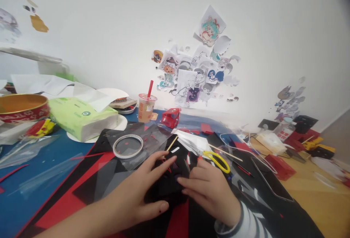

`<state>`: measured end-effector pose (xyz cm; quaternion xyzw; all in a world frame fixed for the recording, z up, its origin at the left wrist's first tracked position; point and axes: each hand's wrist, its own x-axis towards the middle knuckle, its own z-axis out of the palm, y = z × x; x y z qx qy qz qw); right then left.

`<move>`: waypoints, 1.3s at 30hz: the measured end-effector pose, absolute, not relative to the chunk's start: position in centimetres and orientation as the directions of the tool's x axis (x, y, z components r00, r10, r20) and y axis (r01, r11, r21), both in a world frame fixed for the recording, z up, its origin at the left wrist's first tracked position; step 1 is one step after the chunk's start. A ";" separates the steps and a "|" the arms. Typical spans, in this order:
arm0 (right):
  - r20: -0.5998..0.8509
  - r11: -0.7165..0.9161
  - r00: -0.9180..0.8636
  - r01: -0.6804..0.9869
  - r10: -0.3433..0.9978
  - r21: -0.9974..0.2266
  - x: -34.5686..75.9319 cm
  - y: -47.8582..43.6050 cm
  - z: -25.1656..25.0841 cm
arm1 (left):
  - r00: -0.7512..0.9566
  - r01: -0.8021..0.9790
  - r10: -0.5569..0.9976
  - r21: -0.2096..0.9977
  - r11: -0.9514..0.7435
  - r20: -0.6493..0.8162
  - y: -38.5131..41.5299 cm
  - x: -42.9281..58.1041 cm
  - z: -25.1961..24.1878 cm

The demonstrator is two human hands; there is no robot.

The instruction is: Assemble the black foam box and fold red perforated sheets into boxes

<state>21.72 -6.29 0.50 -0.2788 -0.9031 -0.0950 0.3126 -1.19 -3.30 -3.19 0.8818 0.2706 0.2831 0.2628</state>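
Scraps of red and white lie cut about the surface, and a black piece between the hands looks mid-work, though how much is left cannot be told. The left hand spreads open over it; the right hand curls at its edge, any grip unclear, near yellow-handled scissors.
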 end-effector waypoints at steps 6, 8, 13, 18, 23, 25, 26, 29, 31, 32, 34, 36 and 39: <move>0.567 0.795 -0.641 0.605 0.517 -0.041 24.0 -5.5 0.5 | 0.690 0.301 0.646 0.683 -0.665 0.326 -2.5 -1.8 -2.9; 0.548 0.763 -0.621 0.645 0.561 -0.051 24.4 -5.5 0.4 | 0.683 0.330 0.645 0.642 -0.692 0.343 -2.5 -1.7 -2.8; 0.594 0.709 -0.501 0.684 0.629 -0.173 23.6 -6.7 -0.2 | 0.617 0.321 0.618 0.562 -0.763 0.487 -2.6 -1.2 -2.7; 0.707 0.702 -0.422 0.697 0.567 -0.147 20.8 -8.5 -0.7 | 0.588 0.350 0.549 0.425 -0.835 0.594 -3.0 -0.9 -2.9; 0.763 0.666 -0.373 0.740 0.528 -0.099 19.4 -9.0 -0.9 | 0.618 0.381 0.455 0.261 -0.887 0.641 -3.2 -1.0 -3.2; 0.772 0.655 -0.361 0.749 0.523 -0.094 19.2 -9.1 -1.0 | 0.621 0.363 0.454 0.279 -0.889 0.639 -3.3 -1.0 -3.2; 0.777 0.654 -0.362 0.752 0.515 -0.084 19.2 -9.1 -1.0 | 0.611 0.359 0.493 0.338 -0.870 0.619 -3.3 -0.9 -3.2; 0.789 0.663 -0.373 0.746 0.488 -0.057 19.2 -9.2 -1.1 | 0.548 0.376 0.658 0.550 -0.746 0.517 -3.6 -0.3 -2.7; 0.789 0.666 -0.376 0.744 0.486 -0.057 19.1 -9.2 -1.1 | 0.495 0.417 0.742 0.625 -0.660 0.452 -3.8 0.0 -2.2; 0.787 0.667 -0.378 0.743 0.487 -0.055 19.1 -9.2 -1.2 | 0.480 0.435 0.766 0.642 -0.631 0.428 -3.9 0.1 -1.9; 0.782 0.668 -0.388 0.743 0.488 -0.048 18.9 -9.2 -1.2 | 0.465 0.458 0.803 0.675 -0.579 0.373 -4.1 0.3 -1.6; 0.780 0.672 -0.397 0.740 0.484 -0.040 18.7 -9.2 -1.3 | 0.471 0.467 0.814 0.686 -0.558 0.341 -4.2 0.3 -1.3; 0.782 0.674 -0.398 0.738 0.479 -0.038 18.9 -9.3 -1.5 | 0.456 0.448 0.845 0.748 -0.489 0.279 -4.1 0.2 -1.3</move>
